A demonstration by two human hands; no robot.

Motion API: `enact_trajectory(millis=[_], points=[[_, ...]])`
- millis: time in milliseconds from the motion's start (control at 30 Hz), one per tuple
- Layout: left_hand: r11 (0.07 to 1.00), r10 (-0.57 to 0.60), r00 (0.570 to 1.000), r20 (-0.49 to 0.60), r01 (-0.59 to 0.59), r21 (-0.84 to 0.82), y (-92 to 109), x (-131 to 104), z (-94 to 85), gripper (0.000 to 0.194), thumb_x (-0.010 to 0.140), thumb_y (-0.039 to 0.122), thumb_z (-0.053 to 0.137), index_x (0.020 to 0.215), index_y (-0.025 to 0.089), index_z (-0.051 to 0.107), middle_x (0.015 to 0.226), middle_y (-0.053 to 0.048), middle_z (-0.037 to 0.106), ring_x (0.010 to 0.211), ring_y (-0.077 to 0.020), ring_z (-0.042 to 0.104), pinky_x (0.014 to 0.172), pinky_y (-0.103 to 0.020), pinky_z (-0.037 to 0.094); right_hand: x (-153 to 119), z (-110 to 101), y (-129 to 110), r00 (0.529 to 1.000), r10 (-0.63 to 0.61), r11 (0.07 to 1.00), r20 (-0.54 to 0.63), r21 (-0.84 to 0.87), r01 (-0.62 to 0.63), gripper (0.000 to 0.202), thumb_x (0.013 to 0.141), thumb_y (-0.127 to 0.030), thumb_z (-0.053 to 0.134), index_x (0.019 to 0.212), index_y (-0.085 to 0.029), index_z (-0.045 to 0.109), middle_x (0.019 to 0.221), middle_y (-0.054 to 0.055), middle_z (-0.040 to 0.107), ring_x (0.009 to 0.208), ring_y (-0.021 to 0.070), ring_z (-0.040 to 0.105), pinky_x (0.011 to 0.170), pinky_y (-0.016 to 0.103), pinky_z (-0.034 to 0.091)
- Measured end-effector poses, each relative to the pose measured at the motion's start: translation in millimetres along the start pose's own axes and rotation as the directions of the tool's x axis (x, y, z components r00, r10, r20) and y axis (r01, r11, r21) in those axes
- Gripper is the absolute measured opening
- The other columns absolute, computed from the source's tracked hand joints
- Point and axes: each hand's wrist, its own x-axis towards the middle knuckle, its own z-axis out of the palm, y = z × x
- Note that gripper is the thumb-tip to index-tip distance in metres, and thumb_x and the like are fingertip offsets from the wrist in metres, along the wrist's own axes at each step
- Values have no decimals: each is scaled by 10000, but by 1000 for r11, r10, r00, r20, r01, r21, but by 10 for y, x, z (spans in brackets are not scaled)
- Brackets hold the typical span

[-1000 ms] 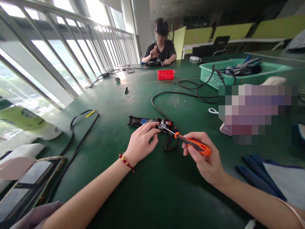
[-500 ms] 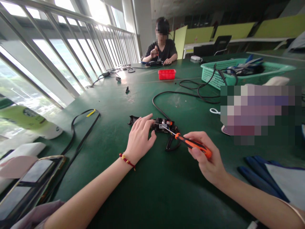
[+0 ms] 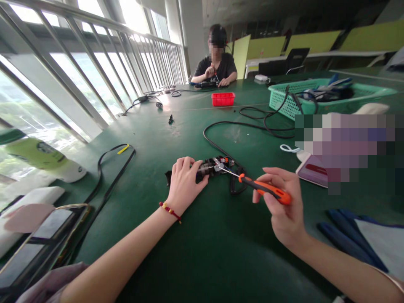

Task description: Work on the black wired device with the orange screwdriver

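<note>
The left hand presses down on the opened black plastic device with exposed wiring, likely steadying it on the green felt table. The right hand grips an orange-handled screwdriver, tip in the device's innards. Bare felt lies toward the person; a black cable loops beyond the device.

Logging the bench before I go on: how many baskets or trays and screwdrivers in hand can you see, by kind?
Orange-handled screwdriver in the right hand: 1
Red tray: 1
Green basket: 1
Total: 3
</note>
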Motion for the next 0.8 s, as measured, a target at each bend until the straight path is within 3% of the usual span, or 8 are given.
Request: enact_trajectory(millis=[133, 233, 333, 400, 500, 667, 800], points=[[1000, 28, 999, -33, -28, -10, 21, -8, -38, 291, 790, 333, 566, 1041, 185, 575, 1044, -80, 549, 973, -249, 500, 844, -373, 418, -18, -45, 19, 999, -36, 999, 35, -33, 37, 231, 872, -313, 464, 1077, -223, 517, 716, -12, 501, 485, 101, 427, 434, 249, 358], [998, 46, 999, -28, -47, -34, 48, -10, -53, 252, 801, 300, 550, 1024, 184, 546, 1065, -60, 585, 902, -210, 561, 840, -348, 423, -31, -54, -6, 998, -11, 998, 59, -58, 14, 174, 878, -279, 460, 1025, -236, 544, 700, -15, 503, 446, 91, 397, 394, 243, 323], [1000, 26, 1000, -7, -26, -12, 53, -4, -52, 236, 819, 292, 525, 1032, 190, 524, 985, -41, 632, 839, -208, 596, 793, -348, 432, -29, -28, -39, 1000, 4, 999, 11, -34, -3, 262, 834, -176, 508, 1082, -255, 490, 700, -23, 497, 516, 112, 473, 460, 246, 393], [1000, 22, 1000, 4, -23, 9, 39, 4, -46, 239, 821, 279, 516, 1042, 188, 514, 958, -46, 641, 840, -219, 603, 763, -348, 434, -24, -9, -43, 999, -31, 999, -40, -45, 29, 354, 775, -126, 554, 1094, -257, 472, 813, 4, 533, 640, 138, 544, 569, 282, 456], [998, 54, 998, 22, -54, 8, 10, 20, -44, 237, 822, 260, 505, 1046, 181, 499, 976, -55, 633, 862, -220, 603, 744, -335, 439, -23, -8, -23, 997, -32, 998, -68, -59, 28, 329, 746, -123, 561, 1045, -242, 496, 916, 35, 534, 733, 165, 574, 639, 326, 471], [996, 85, 995, 43, -86, 17, 2, 33, -62, 256, 817, 277, 492, 1049, 170, 485, 976, -54, 612, 859, -221, 596, 736, -334, 449, -10, -48, -7, 1000, 26, 997, -4, -74, -26, 148, 811, -200, 512, 953, -214, 551, 773, 0, 535, 590, 124, 520, 542, 277, 416], [996, 91, 995, 41, -91, 9, 19, 28, -84, 273, 797, 275, 489, 1047, 167, 481, 960, -52, 607, 846, -218, 593, 735, -329, 454, 11, -43, -49, 999, 14, 998, 50, -67, -10, 144, 880, -271, 447, 934, -209, 564, 598, -38, 462, 463, 93, 420, 416, 228, 320]])
